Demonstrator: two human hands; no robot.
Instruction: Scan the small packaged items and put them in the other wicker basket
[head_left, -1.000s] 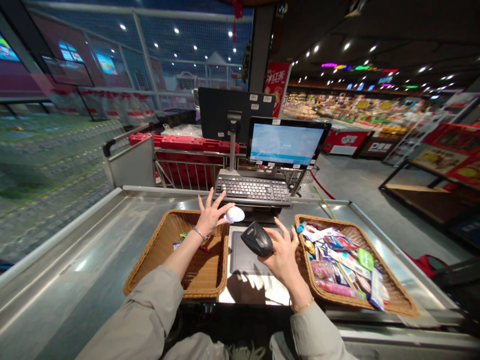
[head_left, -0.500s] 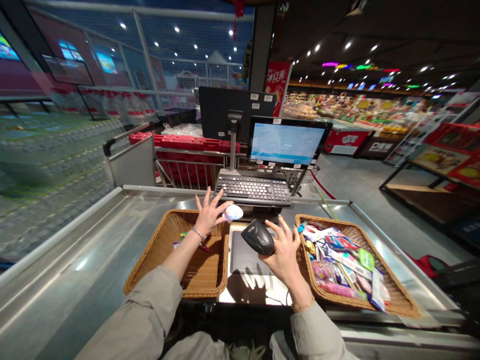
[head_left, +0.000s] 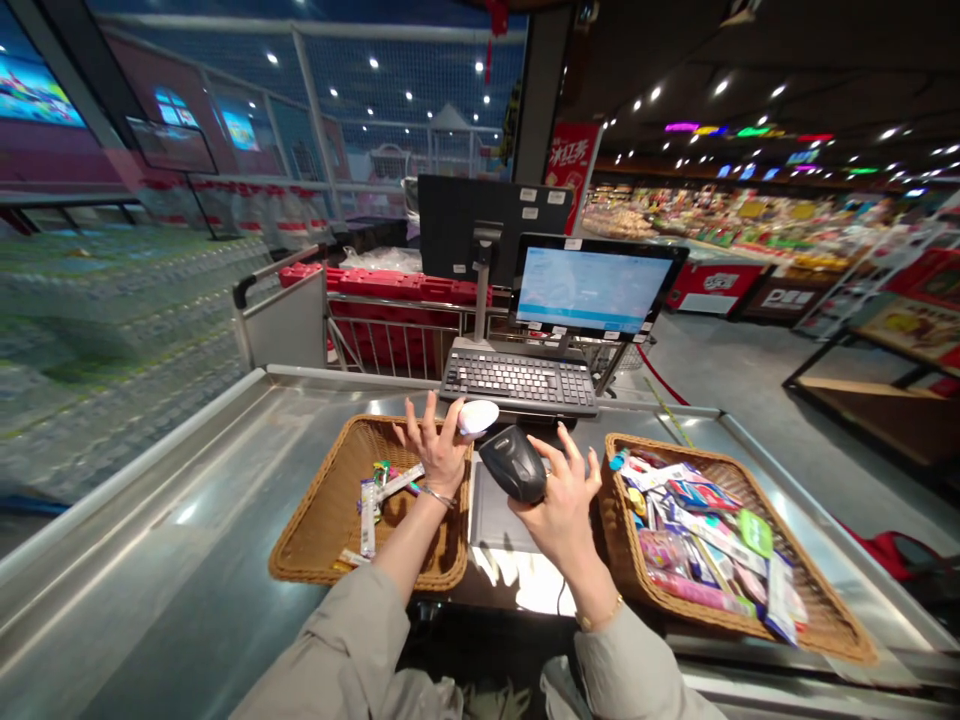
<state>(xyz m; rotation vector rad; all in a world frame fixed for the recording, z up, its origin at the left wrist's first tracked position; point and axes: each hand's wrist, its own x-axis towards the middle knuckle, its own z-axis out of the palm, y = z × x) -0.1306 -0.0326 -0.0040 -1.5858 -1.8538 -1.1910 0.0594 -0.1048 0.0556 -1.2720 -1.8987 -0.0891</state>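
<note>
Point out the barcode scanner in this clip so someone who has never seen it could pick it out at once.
At the steel checkout counter, look below the black keyboard, between the left wicker basket and the right wicker basket. The black handheld barcode scanner is in the person's right hand. It is the dark one of the two held items, beside the small white oval item at the left hand.
</note>
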